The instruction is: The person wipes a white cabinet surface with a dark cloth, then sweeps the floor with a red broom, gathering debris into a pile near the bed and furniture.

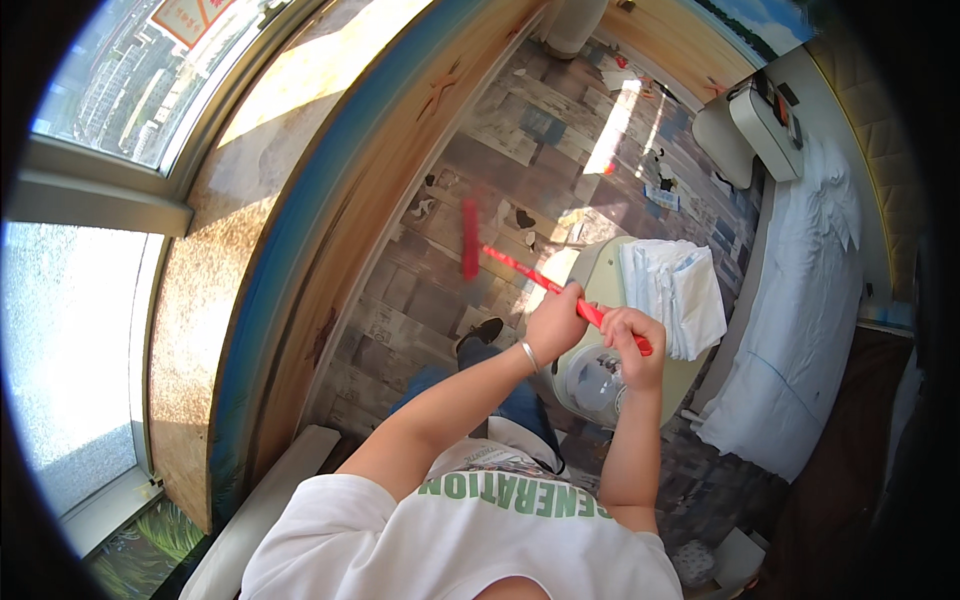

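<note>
Holding a red broom (515,265), left hand (556,320) ahead of right hand (634,343).

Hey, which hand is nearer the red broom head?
Left. The left hand grips the broom handle partway along, nearer the broom head; the right hand holds it near the far end.

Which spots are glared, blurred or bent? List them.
Head view: the lower window pane is washed out by glare, and sun patches streak the floor; same head view: the red tool is smeared at its head, likely by motion; head view again: fisheye bows the painted panel, corners black.
</note>
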A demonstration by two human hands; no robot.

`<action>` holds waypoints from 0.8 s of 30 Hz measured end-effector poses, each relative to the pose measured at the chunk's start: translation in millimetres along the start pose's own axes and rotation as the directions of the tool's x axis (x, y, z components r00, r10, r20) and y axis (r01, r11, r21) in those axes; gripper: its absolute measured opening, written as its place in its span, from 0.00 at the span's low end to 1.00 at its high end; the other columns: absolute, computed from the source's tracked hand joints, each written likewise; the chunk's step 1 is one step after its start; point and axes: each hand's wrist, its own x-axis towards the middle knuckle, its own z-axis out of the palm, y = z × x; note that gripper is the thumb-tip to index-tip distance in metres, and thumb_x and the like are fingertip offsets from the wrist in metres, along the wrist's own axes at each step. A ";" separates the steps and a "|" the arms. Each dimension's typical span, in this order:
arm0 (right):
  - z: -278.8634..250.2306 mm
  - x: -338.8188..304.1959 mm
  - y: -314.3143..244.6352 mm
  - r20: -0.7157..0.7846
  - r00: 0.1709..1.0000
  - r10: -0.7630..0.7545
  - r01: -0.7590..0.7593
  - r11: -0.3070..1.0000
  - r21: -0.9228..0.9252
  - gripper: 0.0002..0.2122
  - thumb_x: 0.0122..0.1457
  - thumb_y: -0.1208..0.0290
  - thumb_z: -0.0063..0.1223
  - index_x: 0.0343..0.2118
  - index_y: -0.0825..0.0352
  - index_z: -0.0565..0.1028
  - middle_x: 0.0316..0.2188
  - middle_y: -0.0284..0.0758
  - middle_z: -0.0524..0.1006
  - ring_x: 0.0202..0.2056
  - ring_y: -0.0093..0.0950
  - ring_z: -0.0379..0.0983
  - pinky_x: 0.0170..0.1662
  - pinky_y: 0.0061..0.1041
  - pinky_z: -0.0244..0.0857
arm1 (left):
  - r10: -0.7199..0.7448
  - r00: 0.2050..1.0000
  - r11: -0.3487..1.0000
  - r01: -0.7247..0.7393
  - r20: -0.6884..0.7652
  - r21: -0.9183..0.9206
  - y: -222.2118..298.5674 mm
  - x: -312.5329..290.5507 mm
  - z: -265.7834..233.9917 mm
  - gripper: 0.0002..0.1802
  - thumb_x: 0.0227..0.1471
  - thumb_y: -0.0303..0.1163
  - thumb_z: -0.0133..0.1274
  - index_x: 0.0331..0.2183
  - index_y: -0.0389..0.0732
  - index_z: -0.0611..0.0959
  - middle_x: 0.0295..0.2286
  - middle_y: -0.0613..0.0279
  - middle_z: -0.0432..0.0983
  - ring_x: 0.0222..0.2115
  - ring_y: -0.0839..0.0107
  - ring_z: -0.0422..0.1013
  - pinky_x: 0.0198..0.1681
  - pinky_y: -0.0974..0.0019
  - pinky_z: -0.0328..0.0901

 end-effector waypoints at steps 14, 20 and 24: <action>-23.6 57.1 35.2 0.095 0.990 0.104 -0.101 0.994 -0.038 0.11 0.54 0.75 0.48 0.17 0.72 0.65 0.15 0.32 0.64 0.22 0.22 0.58 0.28 0.22 0.54 | 0.043 0.999 0.982 -0.036 0.033 -0.185 -28.9 71.7 37.4 0.12 0.48 0.37 0.53 0.30 0.39 0.71 0.22 0.49 0.72 0.26 0.50 0.70 0.29 0.57 0.63; -15.8 82.8 30.3 0.067 0.997 0.042 -0.019 0.949 -0.315 0.11 0.49 0.77 0.52 0.15 0.70 0.63 0.15 0.36 0.63 0.22 0.31 0.61 0.30 0.26 0.57 | 0.219 0.938 0.905 -0.093 0.268 -0.415 -33.8 133.8 42.0 0.09 0.51 0.32 0.52 0.26 0.41 0.70 0.19 0.65 0.69 0.22 0.74 0.65 0.26 0.68 0.61; -19.3 99.9 10.4 -0.016 0.999 -0.031 0.025 0.961 -0.277 0.11 0.50 0.76 0.49 0.15 0.69 0.62 0.16 0.36 0.64 0.22 0.29 0.62 0.38 0.27 0.61 | 0.347 0.892 0.938 -0.323 0.289 -0.129 2.3 146.9 12.1 0.11 0.51 0.36 0.52 0.26 0.41 0.70 0.20 0.52 0.71 0.23 0.56 0.69 0.26 0.60 0.62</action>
